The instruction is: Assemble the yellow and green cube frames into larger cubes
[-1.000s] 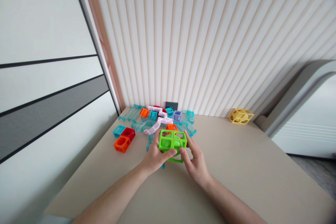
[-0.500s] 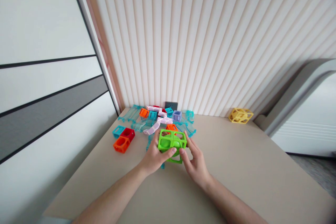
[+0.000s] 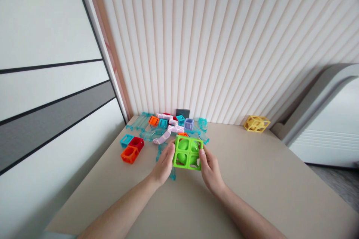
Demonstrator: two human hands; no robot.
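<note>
Between my two hands is a block of joined bright green open-frame cubes with rounded forms inside, held above the table. My left hand grips its left side, thumb along the edge and the other fingers mostly hidden. On the right side, my right hand holds it the same way, thumb at the front edge. Behind the block lie translucent teal track pieces and pale pink zigzag pieces. An orange cube just behind the green block is mostly covered by it.
Left on the table sit a joined orange cube, red cube and blue cube. A purple cube stands at the back near a dark socket. A yellow frame block rests far right by the ribbed wall.
Both hands have turned the green block so its four-window face points toward me, shifting it slightly right. My thumbs have moved from its front to its side edges.
</note>
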